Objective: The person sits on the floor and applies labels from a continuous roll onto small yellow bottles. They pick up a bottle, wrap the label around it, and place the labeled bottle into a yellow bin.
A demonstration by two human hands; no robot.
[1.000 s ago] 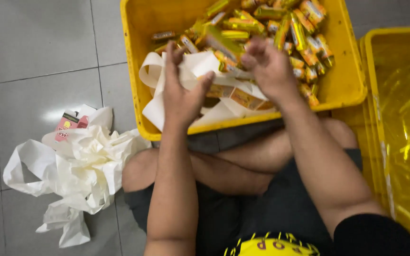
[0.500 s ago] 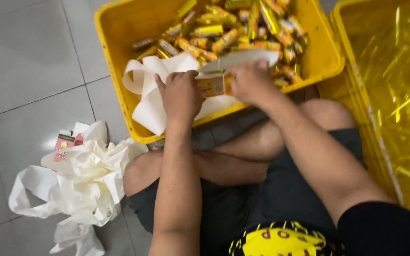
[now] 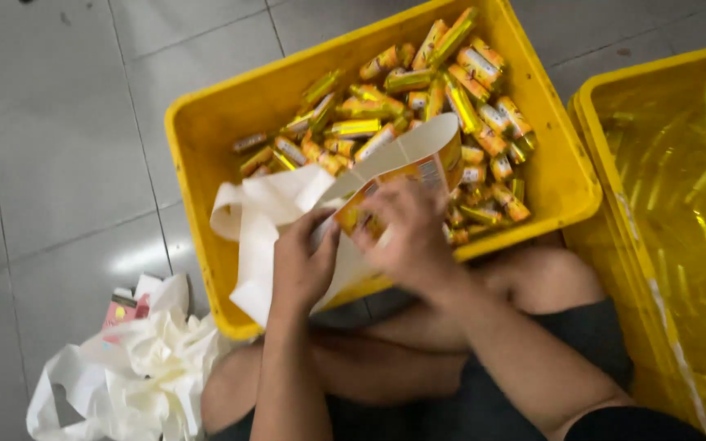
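- Grey floor tiles [image 3: 59, 147] carry a yellow crate [image 3: 206, 139] heaped with small orange-yellow packets [image 3: 418, 106].
- Both hands meet over the crate's near rim: left hand [image 3: 302, 265] pinches a printed label strip [image 3: 406, 163], right hand [image 3: 406, 237] curls over it.
- Strip's long axis runs up-right, away from the fingers.
- Crumpled white backing paper [image 3: 140, 367] lies left.

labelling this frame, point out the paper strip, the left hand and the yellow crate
paper strip [image 3: 267, 214], head view, on its white fold
left hand [image 3: 304, 265], head view, back of hand
yellow crate [image 3: 206, 135], head view, left wall
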